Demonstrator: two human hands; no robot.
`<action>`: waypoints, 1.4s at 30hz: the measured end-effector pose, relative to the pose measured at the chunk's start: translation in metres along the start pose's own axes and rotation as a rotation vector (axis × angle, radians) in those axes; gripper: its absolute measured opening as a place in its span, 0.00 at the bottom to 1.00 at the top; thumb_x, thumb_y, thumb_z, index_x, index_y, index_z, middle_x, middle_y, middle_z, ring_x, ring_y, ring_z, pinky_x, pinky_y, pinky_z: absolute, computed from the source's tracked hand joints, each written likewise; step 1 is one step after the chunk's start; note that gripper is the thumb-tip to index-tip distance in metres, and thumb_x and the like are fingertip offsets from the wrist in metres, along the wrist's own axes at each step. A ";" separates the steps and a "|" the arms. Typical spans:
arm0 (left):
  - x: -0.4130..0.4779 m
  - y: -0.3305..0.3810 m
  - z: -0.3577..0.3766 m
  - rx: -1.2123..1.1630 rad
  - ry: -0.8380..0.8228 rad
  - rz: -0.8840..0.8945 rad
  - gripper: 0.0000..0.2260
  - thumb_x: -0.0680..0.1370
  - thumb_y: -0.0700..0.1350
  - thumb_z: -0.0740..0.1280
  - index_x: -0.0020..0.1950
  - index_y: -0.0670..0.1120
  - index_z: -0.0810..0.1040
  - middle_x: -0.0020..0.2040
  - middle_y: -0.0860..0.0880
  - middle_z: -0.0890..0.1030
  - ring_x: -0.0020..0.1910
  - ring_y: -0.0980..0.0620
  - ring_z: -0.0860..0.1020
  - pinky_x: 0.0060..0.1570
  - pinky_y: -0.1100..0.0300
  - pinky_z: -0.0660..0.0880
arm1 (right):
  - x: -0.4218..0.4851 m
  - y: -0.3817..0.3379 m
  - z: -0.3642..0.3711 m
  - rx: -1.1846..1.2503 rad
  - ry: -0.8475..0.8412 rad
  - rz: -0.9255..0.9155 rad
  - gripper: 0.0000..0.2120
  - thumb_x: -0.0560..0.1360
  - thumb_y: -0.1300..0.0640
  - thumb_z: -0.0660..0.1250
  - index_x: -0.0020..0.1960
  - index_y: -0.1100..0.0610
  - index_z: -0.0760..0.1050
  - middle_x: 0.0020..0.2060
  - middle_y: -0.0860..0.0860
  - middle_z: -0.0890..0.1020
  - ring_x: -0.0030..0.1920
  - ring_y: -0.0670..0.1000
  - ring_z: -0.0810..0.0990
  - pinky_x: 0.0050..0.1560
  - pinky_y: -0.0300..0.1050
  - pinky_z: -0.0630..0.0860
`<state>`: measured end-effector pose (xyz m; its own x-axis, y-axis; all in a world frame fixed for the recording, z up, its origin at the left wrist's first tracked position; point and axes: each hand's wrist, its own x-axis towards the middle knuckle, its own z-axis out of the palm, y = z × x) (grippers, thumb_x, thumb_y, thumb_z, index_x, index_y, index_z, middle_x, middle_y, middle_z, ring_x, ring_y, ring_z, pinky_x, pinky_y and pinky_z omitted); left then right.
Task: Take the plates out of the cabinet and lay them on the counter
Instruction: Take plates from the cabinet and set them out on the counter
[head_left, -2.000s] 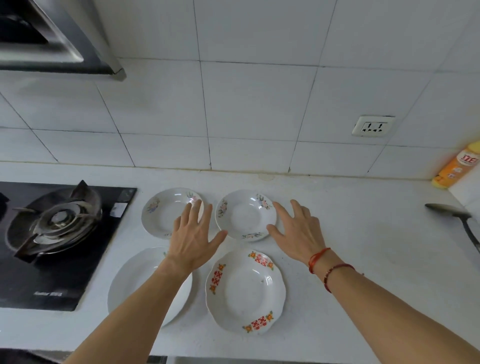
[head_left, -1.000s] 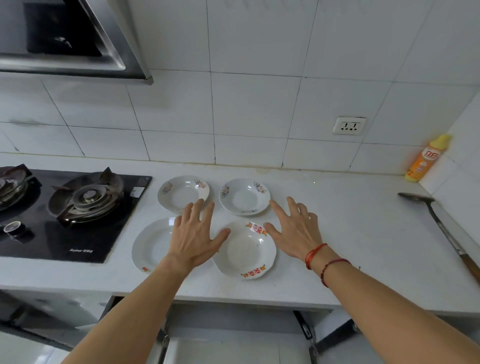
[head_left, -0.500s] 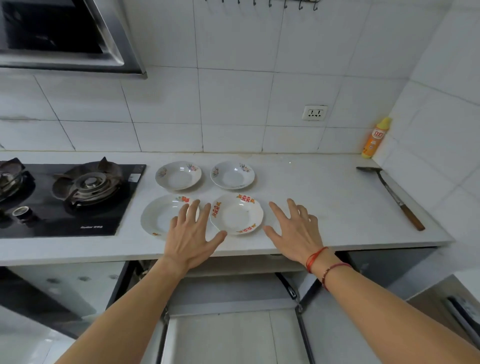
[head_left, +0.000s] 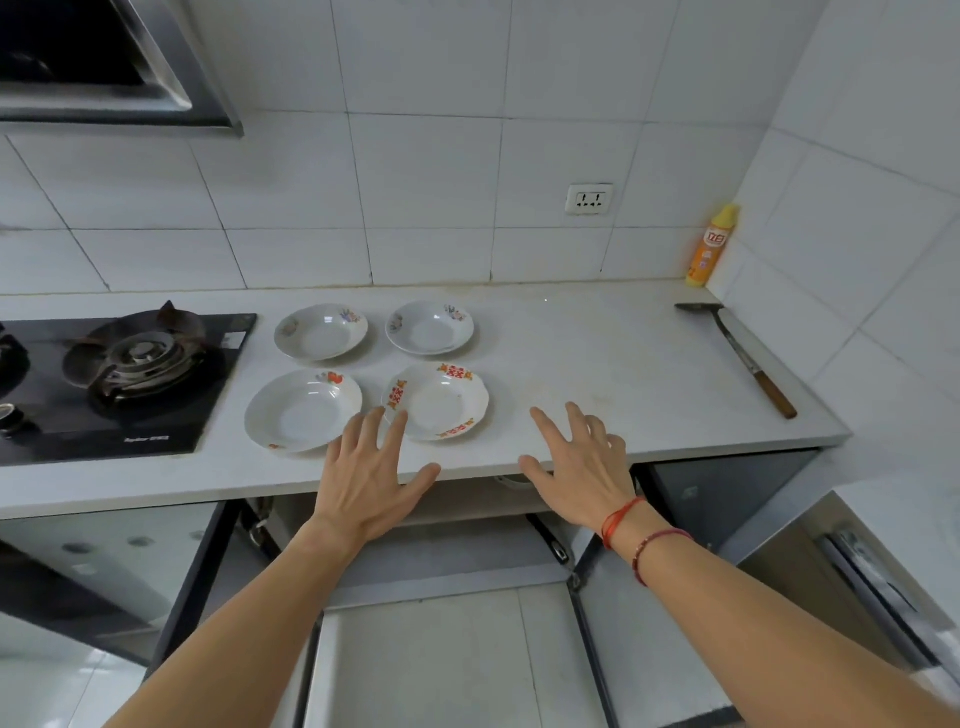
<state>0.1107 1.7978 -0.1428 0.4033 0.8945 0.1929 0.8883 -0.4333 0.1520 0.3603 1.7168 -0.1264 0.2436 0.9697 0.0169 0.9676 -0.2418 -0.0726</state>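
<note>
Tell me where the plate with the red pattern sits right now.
In the head view, the red-patterned plate lies on the counter, front right of the four, just beyond the left hand.

White scalloped plate with red-and-orange motifs (head_left: 436, 401), white round plate with an orange floral sprig (head_left: 303, 410), two white bowls with faint floral rims (head_left: 321, 331), orange bottle with yellow cap (head_left: 710, 246), black glass hob (head_left: 124, 384), red cord bracelets (head_left: 631, 535)
</note>
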 end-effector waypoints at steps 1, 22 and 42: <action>-0.001 0.003 0.002 0.002 -0.008 0.003 0.37 0.74 0.69 0.52 0.76 0.48 0.62 0.75 0.41 0.66 0.74 0.39 0.62 0.69 0.43 0.64 | -0.002 0.005 0.002 0.001 -0.004 0.003 0.31 0.79 0.36 0.51 0.79 0.45 0.51 0.78 0.59 0.56 0.74 0.62 0.59 0.70 0.62 0.62; -0.017 0.047 0.214 -0.018 -0.241 0.152 0.34 0.74 0.66 0.54 0.72 0.46 0.68 0.71 0.42 0.71 0.69 0.38 0.69 0.61 0.43 0.72 | -0.013 0.085 0.206 0.017 -0.095 0.101 0.33 0.75 0.35 0.53 0.77 0.46 0.57 0.73 0.60 0.64 0.66 0.62 0.68 0.54 0.56 0.75; 0.090 0.032 0.492 0.016 -0.093 0.157 0.32 0.76 0.62 0.62 0.74 0.45 0.65 0.72 0.42 0.68 0.67 0.37 0.68 0.58 0.43 0.72 | 0.126 0.147 0.443 0.019 0.061 0.118 0.33 0.76 0.35 0.57 0.77 0.44 0.54 0.74 0.58 0.62 0.68 0.62 0.66 0.55 0.58 0.74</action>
<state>0.2832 1.9185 -0.5974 0.5555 0.8224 0.1229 0.8157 -0.5676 0.1115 0.5036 1.8189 -0.5768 0.3601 0.9305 0.0674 0.9306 -0.3532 -0.0966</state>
